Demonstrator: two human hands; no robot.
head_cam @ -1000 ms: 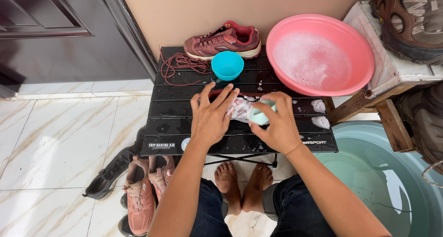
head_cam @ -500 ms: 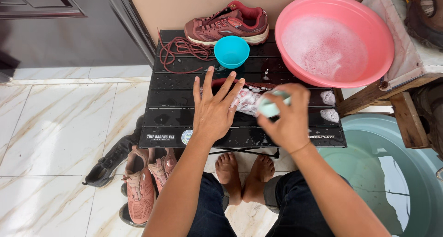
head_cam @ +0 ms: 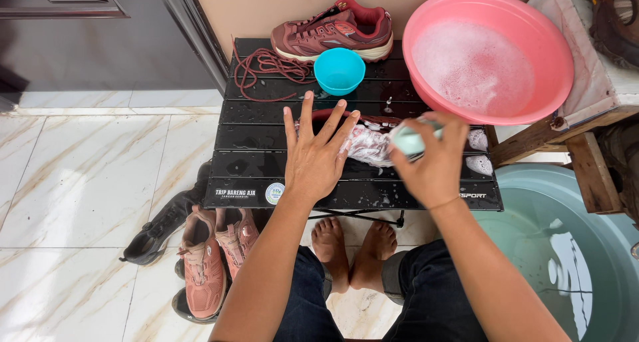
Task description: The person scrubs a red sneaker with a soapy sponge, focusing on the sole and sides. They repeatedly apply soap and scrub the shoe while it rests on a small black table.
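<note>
My left hand (head_cam: 315, 154) lies flat with fingers spread, pressing down the left end of a soapy insole (head_cam: 370, 142) on a wet black slatted table (head_cam: 266, 139). My right hand (head_cam: 431, 161) grips a pale green brush (head_cam: 409, 141) against the right end of the insole. Foam covers the insole. Behind my hands stand a small teal bowl (head_cam: 339, 70), a dark red sneaker (head_cam: 333, 28) and loose red laces (head_cam: 265, 66).
A pink basin of sudsy water (head_cam: 486, 52) rests at the table's back right. A large green tub of water (head_cam: 572, 249) sits at the lower right beside a wooden stand (head_cam: 586, 162). Pink shoes (head_cam: 213, 255) and a black sandal (head_cam: 156, 232) lie on the tiled floor.
My right hand has lifted and shifted slightly right with the brush along the insole. My left hand's fingers have spread wider and flattened. The camera view tipped a little lower.
</note>
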